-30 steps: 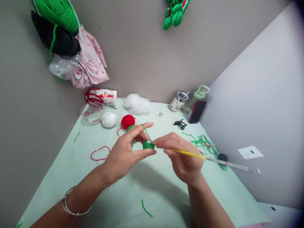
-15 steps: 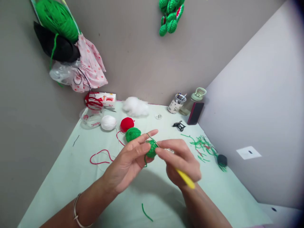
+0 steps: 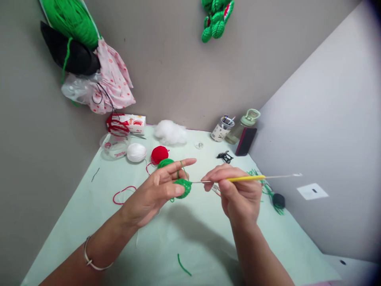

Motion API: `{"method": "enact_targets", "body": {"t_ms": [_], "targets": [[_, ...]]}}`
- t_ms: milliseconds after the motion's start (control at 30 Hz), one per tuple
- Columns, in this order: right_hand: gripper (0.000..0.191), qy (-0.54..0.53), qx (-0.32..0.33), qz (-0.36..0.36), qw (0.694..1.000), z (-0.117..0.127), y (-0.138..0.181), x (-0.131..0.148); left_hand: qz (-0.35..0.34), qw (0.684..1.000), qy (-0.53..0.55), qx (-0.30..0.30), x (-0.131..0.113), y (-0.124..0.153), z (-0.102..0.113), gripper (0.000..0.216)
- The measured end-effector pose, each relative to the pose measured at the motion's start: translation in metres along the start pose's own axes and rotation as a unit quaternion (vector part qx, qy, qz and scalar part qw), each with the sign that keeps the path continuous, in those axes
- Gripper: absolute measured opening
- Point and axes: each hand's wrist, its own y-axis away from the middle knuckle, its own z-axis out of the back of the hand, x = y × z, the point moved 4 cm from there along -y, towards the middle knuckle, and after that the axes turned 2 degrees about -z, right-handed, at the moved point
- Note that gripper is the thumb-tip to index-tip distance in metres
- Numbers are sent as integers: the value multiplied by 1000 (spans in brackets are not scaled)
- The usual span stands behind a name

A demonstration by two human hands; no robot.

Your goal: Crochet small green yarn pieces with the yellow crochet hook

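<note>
My left hand (image 3: 159,188) pinches a small green crochet piece (image 3: 185,188) between thumb and fingers. A strand of green yarn runs over its raised index finger down to the piece. My right hand (image 3: 238,190) grips a double-ended crochet hook (image 3: 247,178) by its yellow handle. One thin metal end of the hook reaches the edge of the green piece; the other points right, over the table. A ball of green yarn (image 3: 165,163) lies behind my left hand, partly hidden by it.
Behind my hands lie a red yarn ball (image 3: 160,154), a white yarn ball (image 3: 136,152) and white stuffing (image 3: 170,132). A pen jar (image 3: 222,129), a green-lidded bottle (image 3: 249,117), a phone (image 3: 246,142) and a black claw clip (image 3: 225,157) are at the back right. Green yarn scraps (image 3: 269,190) lie right.
My right hand has turned and shifted right, so the hook now lies nearly level instead of slanting down. My left hand with the green piece has moved slightly left.
</note>
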Motion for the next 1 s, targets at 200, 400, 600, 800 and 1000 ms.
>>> {"method": "enact_targets", "body": {"t_ms": [200, 400, 600, 800, 1000], "targets": [[10, -72, 0, -23, 997, 0, -5, -7, -2, 997, 48, 63, 3, -2, -5, 43], [10, -117, 8, -63, 991, 1, -8, -11, 16, 992, 95, 83, 6, -2, -9, 36], [12, -105, 6, -64, 992, -7, -3, -11, -23, 999, -17, 21, 5, -2, -5, 49], [14, 41, -7, 15, 999, -14, 8, -6, -49, 995, -83, -21, 11, 0, -7, 62], [14, 7, -14, -32, 999, -11, 3, -15, -99, 981, -150, -72, 5, 2, -5, 69]]}}
